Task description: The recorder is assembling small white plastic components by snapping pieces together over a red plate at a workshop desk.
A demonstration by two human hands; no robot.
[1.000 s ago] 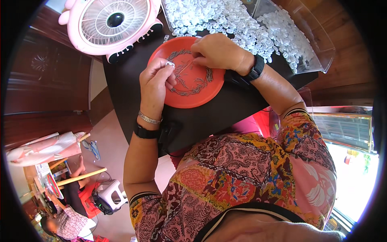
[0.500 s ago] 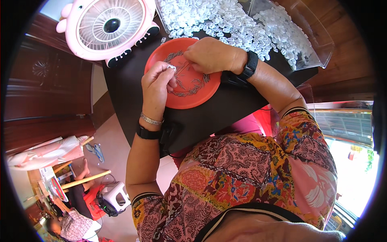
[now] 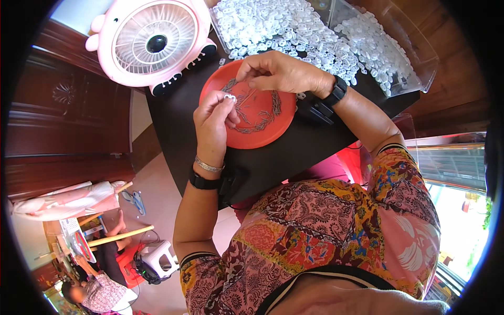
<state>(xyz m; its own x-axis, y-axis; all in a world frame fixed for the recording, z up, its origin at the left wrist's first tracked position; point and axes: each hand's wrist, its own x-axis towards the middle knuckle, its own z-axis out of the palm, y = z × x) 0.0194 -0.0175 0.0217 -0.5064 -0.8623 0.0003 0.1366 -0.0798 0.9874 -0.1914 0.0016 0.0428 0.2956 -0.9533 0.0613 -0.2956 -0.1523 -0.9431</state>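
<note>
The left hand [image 3: 212, 118] pinches a small white bit [image 3: 230, 98] by its edge, thumb and finger closed on it, maybe so its holes stay free. The bit is up over the dish [image 3: 262, 144], toward 10 o'clock from its middle. The right hand [image 3: 283, 72] is at 1 o'clock, thumb and finger curled with a small gap; I cannot tell if a thin pin is there. Grey pins [image 3: 275, 105] lie in a ring in the dish, and its raised rim likely stops them rolling off. More white bits sit in a big pile [image 3: 294, 31] at 1 o'clock, probably there for easy reach. A pink fan [image 3: 156, 44] stands at 10 o'clock, facing the person, perhaps to keep them cool.
</note>
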